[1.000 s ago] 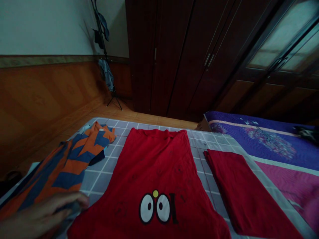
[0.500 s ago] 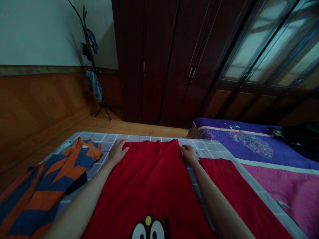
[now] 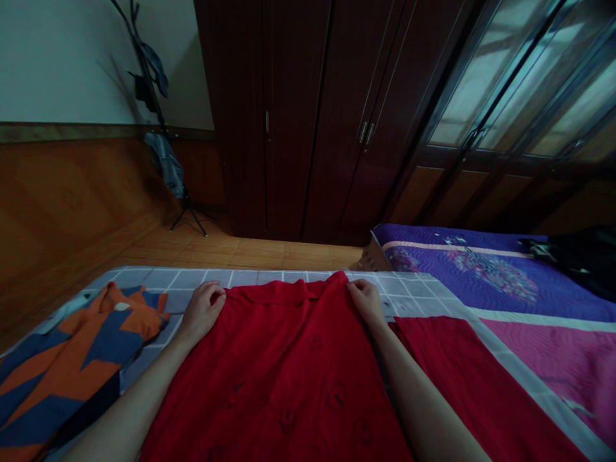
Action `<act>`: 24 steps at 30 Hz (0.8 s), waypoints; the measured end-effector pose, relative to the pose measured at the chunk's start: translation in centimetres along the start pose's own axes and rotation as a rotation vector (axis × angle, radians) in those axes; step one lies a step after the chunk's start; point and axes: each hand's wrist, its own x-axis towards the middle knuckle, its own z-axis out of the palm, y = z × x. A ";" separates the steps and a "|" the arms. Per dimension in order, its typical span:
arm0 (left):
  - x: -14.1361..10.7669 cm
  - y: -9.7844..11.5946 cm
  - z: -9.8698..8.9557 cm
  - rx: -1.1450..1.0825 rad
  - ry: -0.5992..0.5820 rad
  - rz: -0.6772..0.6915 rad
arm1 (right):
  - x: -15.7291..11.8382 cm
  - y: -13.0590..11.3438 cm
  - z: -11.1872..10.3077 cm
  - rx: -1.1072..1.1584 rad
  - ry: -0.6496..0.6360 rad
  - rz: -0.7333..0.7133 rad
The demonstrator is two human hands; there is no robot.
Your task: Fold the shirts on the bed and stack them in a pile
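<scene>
A red shirt [image 3: 283,366] with faint dark prints lies spread out in front of me, its far edge slightly wavy. My left hand [image 3: 205,311] pinches the far left corner of this shirt between thumb and fingers. At the far right corner, my right hand [image 3: 366,301] has its fingers closed on the fabric. Both forearms reach forward along the shirt's sides. To the right, partly behind my right forearm, lies a second red cloth [image 3: 462,359] laid flat. An orange and blue garment [image 3: 103,340] rests to the left of my left arm.
Under the clothes is a grey checked cover [image 3: 414,289]. A purple and pink bedspread [image 3: 433,256] with a dark bundle [image 3: 582,260] on it lies to the right. Beyond stand a dark wooden wardrobe [image 3: 289,160] and a coat rack [image 3: 158,115].
My left hand has moved left and nearer with its corner, widening the shirt's far edge. The shirt has slid toward me, and its cartoon eyes are out of view. The camera view has shifted slightly.
</scene>
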 end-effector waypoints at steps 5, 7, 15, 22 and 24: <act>0.5 -0.5 -1.5 -0.142 0.174 -0.281 | 0.7 0.8 -0.5 0.176 0.039 0.075; 0.6 -0.8 -1.9 -0.118 0.233 -0.342 | 0.7 0.8 -0.5 0.215 0.029 0.093; 0.9 -1.4 -2.3 -0.119 0.286 -0.434 | 0.9 0.2 0.0 0.208 -0.066 0.069; 0.6 -0.6 -2.2 -0.034 0.064 -0.272 | 1.1 0.5 0.3 0.211 -0.130 0.019; 0.5 -0.6 -2.2 -0.018 0.054 -0.263 | 1.0 0.5 0.2 0.239 -0.124 0.024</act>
